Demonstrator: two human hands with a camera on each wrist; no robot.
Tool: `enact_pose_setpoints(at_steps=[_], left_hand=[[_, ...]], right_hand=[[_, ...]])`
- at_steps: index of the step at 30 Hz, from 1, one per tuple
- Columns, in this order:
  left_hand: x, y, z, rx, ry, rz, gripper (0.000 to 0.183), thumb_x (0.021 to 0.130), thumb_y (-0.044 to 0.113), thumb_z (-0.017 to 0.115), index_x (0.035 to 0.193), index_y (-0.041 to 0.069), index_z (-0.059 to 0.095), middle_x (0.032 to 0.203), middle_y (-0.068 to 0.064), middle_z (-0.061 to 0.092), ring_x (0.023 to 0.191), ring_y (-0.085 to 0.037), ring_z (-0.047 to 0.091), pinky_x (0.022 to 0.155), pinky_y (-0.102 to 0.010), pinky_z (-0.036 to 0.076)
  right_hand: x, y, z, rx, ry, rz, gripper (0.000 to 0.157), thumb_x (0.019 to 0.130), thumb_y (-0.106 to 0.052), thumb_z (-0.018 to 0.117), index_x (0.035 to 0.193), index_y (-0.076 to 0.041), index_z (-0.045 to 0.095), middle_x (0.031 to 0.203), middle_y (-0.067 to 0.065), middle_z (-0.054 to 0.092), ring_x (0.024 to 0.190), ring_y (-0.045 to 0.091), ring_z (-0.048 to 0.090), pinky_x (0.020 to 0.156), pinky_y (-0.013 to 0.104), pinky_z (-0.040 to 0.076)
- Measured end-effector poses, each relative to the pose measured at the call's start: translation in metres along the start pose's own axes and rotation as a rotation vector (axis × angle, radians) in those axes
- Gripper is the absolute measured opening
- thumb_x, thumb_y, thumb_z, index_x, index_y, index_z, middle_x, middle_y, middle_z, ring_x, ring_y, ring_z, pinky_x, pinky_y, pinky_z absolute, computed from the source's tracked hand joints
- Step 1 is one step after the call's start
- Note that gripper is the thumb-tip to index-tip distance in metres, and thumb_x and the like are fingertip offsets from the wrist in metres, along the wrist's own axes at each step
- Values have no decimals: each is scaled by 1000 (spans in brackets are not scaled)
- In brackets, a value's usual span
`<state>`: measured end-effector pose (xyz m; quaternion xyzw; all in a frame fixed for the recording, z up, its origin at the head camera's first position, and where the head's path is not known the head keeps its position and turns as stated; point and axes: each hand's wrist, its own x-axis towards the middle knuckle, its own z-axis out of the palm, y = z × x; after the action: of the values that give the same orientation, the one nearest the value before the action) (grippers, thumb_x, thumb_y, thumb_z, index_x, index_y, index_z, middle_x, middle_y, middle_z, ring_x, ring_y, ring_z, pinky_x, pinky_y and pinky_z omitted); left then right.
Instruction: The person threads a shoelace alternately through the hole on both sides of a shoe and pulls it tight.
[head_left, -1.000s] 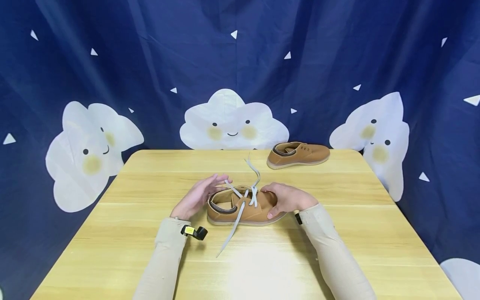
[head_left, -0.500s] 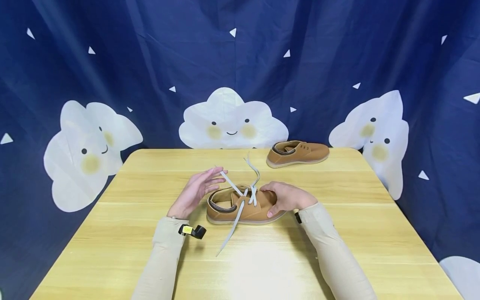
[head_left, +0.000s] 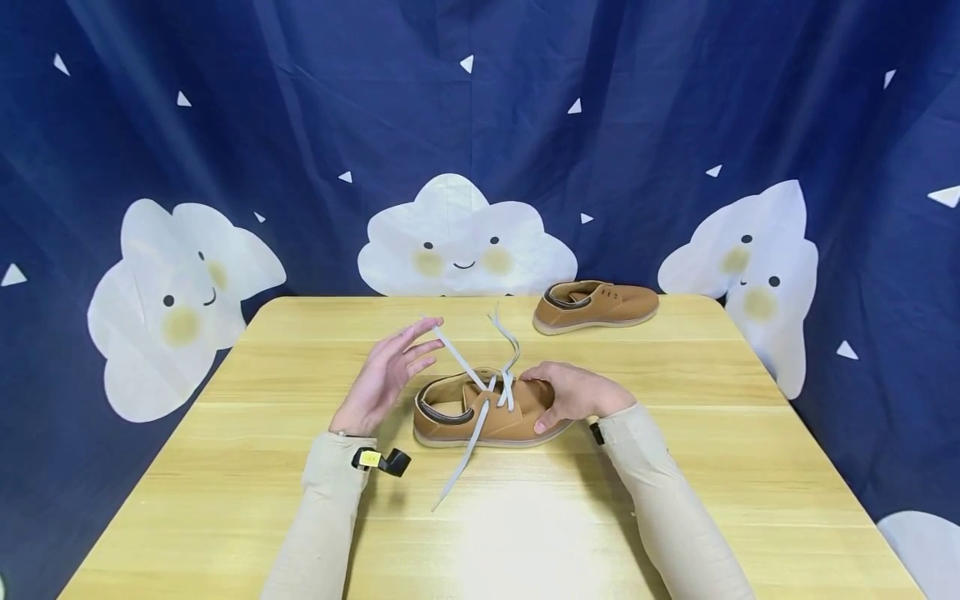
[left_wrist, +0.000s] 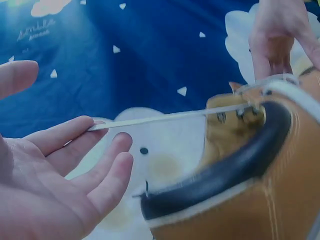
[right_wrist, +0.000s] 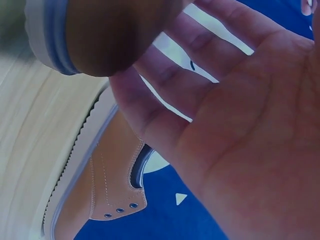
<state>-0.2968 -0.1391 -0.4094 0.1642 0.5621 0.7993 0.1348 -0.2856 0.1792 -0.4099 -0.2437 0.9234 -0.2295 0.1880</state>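
Note:
A tan lace-up shoe stands on the wooden table, heel to the left and toe to the right. Its pale grey shoelace crosses over the front eyelets. My left hand is beside the heel, pinching one lace end between the index and middle fingers. In the left wrist view that shoelace runs taut to the eyelets, and the thumb stands apart. My right hand grips the toe, thumb on the near side and fingers on the far side. The other lace ends lie loose toward the near and far sides.
A second tan shoe with bare eyelets stands at the table's back right edge. Behind the table hangs a dark blue curtain with white clouds and small triangles. Both wrists carry black camera straps.
My left hand has moved up and slightly left, away from the shoe, drawing the lace out longer and straighter. My right hand stays on the toe, and the shoe keeps its place.

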Motion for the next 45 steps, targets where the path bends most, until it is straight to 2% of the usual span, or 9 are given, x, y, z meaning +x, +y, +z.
enact_pose_setpoints(at_steps=[3, 9, 15, 19, 23, 27, 33, 38, 45], left_hand=[[-2, 4, 9, 54, -33, 48, 59, 110, 34, 47, 155, -5, 39, 163, -13, 42, 134, -23, 55, 109, -31, 49], [-4, 12, 28, 203, -95, 120, 52, 110, 29, 44, 153, -2, 45, 162, -14, 44, 141, -25, 51, 116, -38, 40], [-5, 12, 40, 268, -125, 166, 48, 109, 21, 46, 153, 1, 46, 161, -13, 46, 139, -19, 53, 123, -51, 31], [0, 8, 42, 342, -57, 170, 50, 107, 19, 51, 155, 8, 44, 157, -15, 50, 141, -27, 53, 123, -53, 32], [9, -3, 41, 601, 43, 119, 44, 106, 24, 57, 148, 10, 52, 146, -14, 60, 135, -34, 58, 118, -50, 43], [15, -19, 41, 949, 21, 65, 37, 104, 26, 61, 135, 6, 64, 136, -11, 68, 123, -29, 66, 107, -49, 51], [18, -34, 42, 1141, -43, 132, 22, 100, 19, 68, 116, 5, 75, 114, -8, 77, 101, -21, 73, 92, -40, 59], [18, -36, 44, 1187, 8, 135, 14, 100, 21, 69, 106, 13, 78, 105, 0, 79, 94, -14, 70, 85, -34, 57], [19, -36, 48, 1215, 108, 118, 13, 100, 24, 68, 103, 15, 78, 102, 1, 79, 95, -16, 70, 85, -39, 56]], right_hand=[[0, -1, -3, 26, 45, -70, 73, 85, -25, 86, 145, 2, 53, 148, 20, 57, 139, 38, 52, 116, 53, 43], [13, -29, -8, 298, 254, -243, 43, 104, -24, 61, 141, -1, 60, 137, 17, 67, 128, 31, 64, 107, 52, 51], [33, -60, -8, 529, 328, -307, 25, 105, -18, 61, 120, -3, 74, 110, 15, 77, 102, 32, 74, 90, 33, 59], [36, -64, -5, 656, 429, -314, 18, 103, -9, 61, 108, 1, 75, 94, 18, 77, 88, 28, 74, 80, 27, 59], [34, -63, -5, 766, 543, -324, 20, 104, -11, 61, 111, 3, 73, 93, 23, 76, 82, 16, 74, 79, 28, 60], [31, -59, -7, 774, 608, -304, 22, 104, -15, 61, 112, 1, 74, 86, 17, 76, 77, 10, 72, 75, 30, 61], [26, -55, -7, 826, 522, -214, 23, 105, -17, 60, 108, 4, 68, 69, -1, 72, 58, 11, 66, 62, 27, 59], [25, -51, -5, 797, 391, -103, 22, 104, -15, 61, 98, 5, 69, 64, 4, 70, 50, 12, 62, 53, 25, 53], [29, -46, 1, 692, 206, -6, 24, 100, -10, 57, 92, 8, 71, 63, 4, 70, 51, 12, 63, 52, 23, 52]])
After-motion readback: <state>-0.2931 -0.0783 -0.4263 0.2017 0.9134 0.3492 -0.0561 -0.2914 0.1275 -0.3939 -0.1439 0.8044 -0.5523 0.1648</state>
